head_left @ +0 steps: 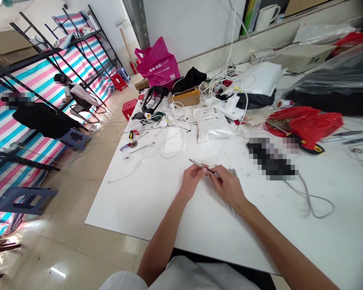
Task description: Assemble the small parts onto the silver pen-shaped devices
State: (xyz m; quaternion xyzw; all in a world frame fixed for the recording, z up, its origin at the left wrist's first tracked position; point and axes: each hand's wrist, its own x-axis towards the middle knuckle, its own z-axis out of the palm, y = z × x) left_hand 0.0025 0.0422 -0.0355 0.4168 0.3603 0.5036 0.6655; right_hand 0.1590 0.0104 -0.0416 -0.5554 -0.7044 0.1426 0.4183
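The left hand point(191, 181) and right hand point(228, 188) come together above a white worktable point(133, 205), a slim silver metal pen point(199, 164) pinched in the right fingers point(215, 174) and lying across the left fingertips point(203, 171); similar silver pens point(233, 172) lie just beside.

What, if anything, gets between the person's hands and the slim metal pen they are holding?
Nothing visible does: the left hand and the right hand both touch the slim metal pen directly. Other metal pens lie on the white table just beyond the right hand, not between them.
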